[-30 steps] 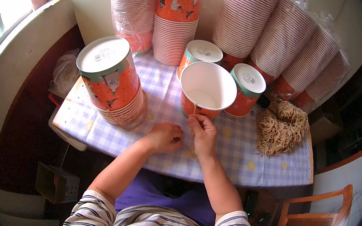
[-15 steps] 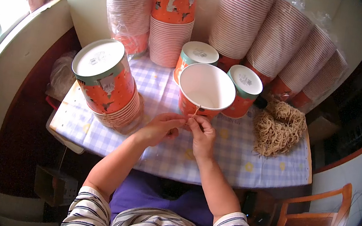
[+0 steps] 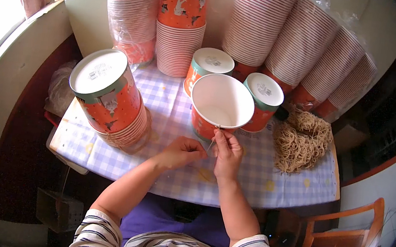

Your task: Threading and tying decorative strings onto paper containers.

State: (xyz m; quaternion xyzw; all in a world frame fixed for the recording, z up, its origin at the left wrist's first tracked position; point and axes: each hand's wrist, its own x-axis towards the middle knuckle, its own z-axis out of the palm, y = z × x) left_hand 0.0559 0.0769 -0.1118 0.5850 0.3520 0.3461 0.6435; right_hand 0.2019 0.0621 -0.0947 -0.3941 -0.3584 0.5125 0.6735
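An open paper bucket (image 3: pixel 223 99), white inside and red-orange outside, stands upright in front of me. A thin tan string (image 3: pixel 210 145) hangs at its near rim. Close under that rim, my right hand (image 3: pixel 229 155) pinches the string between thumb and fingertips. My left hand (image 3: pixel 183 153) is slightly lower and to the left, its fingers closed at the string's lower end. Both hands are just above the checked tablecloth. Part of the string is hidden behind my right fingers.
Upturned buckets (image 3: pixel 213 60) stand behind the open one. At the left is a stack of upturned buckets (image 3: pixel 111 94) with string loops around it. Tall wrapped stacks (image 3: pixel 260 24) line the back. A bundle of tan strings (image 3: pixel 302 145) lies at the right.
My hands, together at the string before, have come apart. The left hand has drawn down and left, while the right stays near the bucket rim. The whole view has shifted slightly.
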